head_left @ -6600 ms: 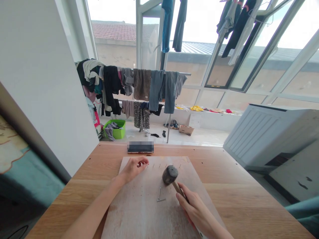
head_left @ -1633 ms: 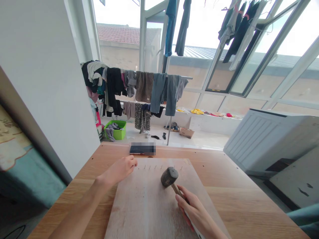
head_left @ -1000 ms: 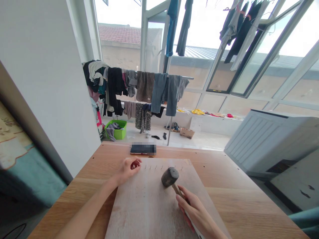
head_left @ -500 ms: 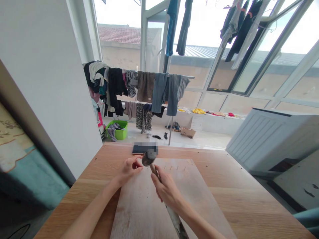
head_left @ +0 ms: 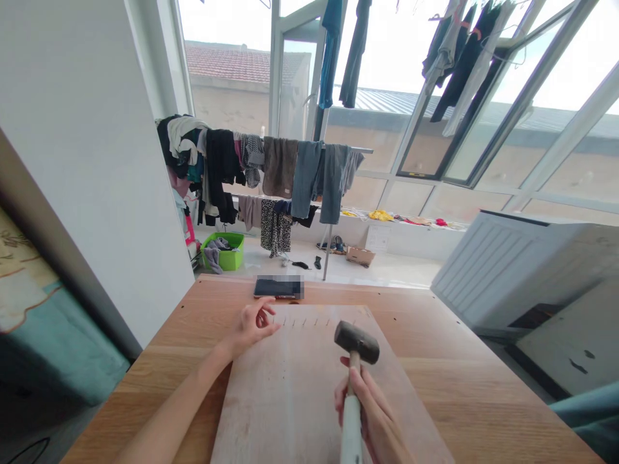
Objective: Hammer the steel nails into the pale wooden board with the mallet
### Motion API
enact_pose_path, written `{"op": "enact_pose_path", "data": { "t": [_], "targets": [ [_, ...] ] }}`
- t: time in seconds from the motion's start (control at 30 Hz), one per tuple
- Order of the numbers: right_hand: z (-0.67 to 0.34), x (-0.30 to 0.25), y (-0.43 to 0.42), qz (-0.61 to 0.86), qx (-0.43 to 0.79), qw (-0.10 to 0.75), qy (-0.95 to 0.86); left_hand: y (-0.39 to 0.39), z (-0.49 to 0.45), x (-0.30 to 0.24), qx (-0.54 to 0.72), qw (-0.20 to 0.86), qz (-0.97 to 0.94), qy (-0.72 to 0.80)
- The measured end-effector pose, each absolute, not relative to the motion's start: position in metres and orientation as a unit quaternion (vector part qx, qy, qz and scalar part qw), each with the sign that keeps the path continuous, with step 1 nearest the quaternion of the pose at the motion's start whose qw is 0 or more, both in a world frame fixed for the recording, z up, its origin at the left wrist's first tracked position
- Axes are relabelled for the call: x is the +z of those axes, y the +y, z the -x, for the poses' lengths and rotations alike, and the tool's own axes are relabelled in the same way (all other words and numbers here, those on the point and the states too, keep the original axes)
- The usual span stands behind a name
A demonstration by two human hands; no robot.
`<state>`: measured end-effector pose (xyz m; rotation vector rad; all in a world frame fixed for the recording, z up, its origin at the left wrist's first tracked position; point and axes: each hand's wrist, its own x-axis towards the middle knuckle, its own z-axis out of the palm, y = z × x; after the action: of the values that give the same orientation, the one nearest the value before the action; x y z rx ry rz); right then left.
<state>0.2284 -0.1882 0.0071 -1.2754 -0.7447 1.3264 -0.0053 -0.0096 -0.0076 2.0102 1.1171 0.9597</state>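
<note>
My right hand (head_left: 367,409) is wrapped round the pale handle of a hammer (head_left: 356,341), its dark head raised above the right part of a pale wooden board (head_left: 290,412). At the board's far left corner rests my left hand (head_left: 254,327), thumb and fingers apart and nothing visibly gripped. Its thumb tip is close to the left end of a row of thin upright nails (head_left: 304,323) along the board's far edge. The hammer head hides part of the row's right side. A few small dark marks dot the board's surface.
The board lies on a wood-grain table (head_left: 464,386). A dark phone or tablet (head_left: 278,286) lies beyond the board. Past the table stand a laundry rack (head_left: 333,183), a green basket (head_left: 229,258) and, at right, a white ribbed appliance (head_left: 498,264).
My right hand has drawn the hammer from near my left hand back toward me and to the right. My left hand's fingers have opened, the upper ones lifting slightly.
</note>
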Motion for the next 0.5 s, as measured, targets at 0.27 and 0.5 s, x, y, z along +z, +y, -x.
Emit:
{"op": "enact_pose_path", "data": {
  "t": [0.27, 0.5],
  "targets": [
    [-0.276, -0.011, -0.211, 0.654, 0.386, 0.411, -0.504, -0.056, 0.015, 0.006, 0.360, 0.078, -0.774, 0.515],
    [-0.340, -0.030, -0.243, 0.624, -0.055, 0.229, -0.745, -0.151, 0.035, -0.014, 0.221, 0.038, -0.795, 0.563]
  ]
}}
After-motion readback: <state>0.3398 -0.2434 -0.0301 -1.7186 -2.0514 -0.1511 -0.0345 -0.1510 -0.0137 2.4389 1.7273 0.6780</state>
